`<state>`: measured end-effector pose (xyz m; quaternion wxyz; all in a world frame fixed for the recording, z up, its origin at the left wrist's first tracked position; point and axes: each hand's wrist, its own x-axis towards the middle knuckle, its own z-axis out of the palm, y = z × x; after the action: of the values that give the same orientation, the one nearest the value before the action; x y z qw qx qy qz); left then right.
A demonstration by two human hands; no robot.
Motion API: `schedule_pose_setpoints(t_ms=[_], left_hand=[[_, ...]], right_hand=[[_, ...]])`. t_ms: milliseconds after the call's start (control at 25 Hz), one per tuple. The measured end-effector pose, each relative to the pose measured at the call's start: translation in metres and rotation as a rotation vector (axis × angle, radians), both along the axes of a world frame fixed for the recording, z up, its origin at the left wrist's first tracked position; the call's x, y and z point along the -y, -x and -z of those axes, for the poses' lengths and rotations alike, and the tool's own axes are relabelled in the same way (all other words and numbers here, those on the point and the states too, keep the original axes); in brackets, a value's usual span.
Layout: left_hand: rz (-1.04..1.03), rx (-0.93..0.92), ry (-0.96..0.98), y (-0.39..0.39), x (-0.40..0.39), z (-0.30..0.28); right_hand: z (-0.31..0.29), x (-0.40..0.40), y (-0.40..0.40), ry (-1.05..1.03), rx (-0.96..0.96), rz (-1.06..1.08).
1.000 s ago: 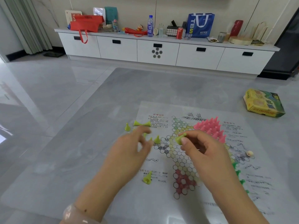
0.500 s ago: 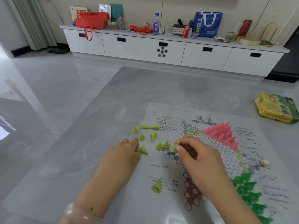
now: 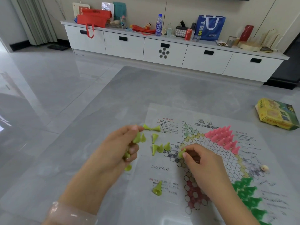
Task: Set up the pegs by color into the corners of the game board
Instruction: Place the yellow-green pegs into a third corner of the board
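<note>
The paper game board [image 3: 203, 161] lies flat on a grey table. My right hand [image 3: 203, 161] pinches one yellow-green peg [image 3: 181, 153] just above the board's left side. My left hand [image 3: 120, 148] grips several yellow-green pegs [image 3: 137, 138], fingers curled around them. Loose yellow-green pegs [image 3: 159, 147] lie and stand on the sheet between my hands, and one more yellow-green peg [image 3: 157, 188] lies on its side nearer to me. Pink pegs [image 3: 223, 138] fill the far corner. Dark green pegs [image 3: 248, 194] fill the right near corner.
A yellow-green game box [image 3: 276, 113] sits at the table's far right. A small beige bead [image 3: 264, 168] rests on the sheet's right part. A white cabinet [image 3: 164, 49] with bags and bottles lines the back wall. A pale bangle [image 3: 68, 213] circles my left wrist.
My left hand rose from the table with several yellow-green pegs gathered in it. My right hand stayed holding its peg near the board's left side. The camera tilted slightly.
</note>
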<state>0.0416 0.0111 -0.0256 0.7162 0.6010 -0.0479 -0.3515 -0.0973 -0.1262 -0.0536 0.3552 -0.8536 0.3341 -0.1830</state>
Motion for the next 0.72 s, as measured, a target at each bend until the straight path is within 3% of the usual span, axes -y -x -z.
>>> schedule_pose_setpoints(t_ms=[80,120,240,320,400,560,720], left_hand=[[-0.041,-0.426,0.294,-0.003,-0.001,-0.006],[-0.05,-0.545,0.381,-0.004,-0.001,-0.008],[-0.08,-0.575,0.373,-0.005,0.002,-0.008],[-0.078,-0.422,0.194,-0.001,0.006,-0.005],[-0.033,-0.151,-0.043,0.004,0.012,-0.003],[0.102,0.697,-0.528,0.013,0.019,0.01],[0.274,1.001,-0.77,0.019,0.022,0.016]], right_hand=[[0.001,-0.001,-0.003,0.01,0.007,0.0],[0.002,-0.002,-0.005,0.018,0.017,-0.002],[0.005,-0.006,-0.011,0.058,0.013,-0.024],[0.005,-0.009,-0.014,0.086,-0.003,-0.029],[0.004,-0.01,-0.014,0.086,0.003,-0.02],[0.001,-0.009,-0.012,0.076,-0.017,-0.027],[-0.001,-0.008,-0.009,0.044,-0.021,-0.03]])
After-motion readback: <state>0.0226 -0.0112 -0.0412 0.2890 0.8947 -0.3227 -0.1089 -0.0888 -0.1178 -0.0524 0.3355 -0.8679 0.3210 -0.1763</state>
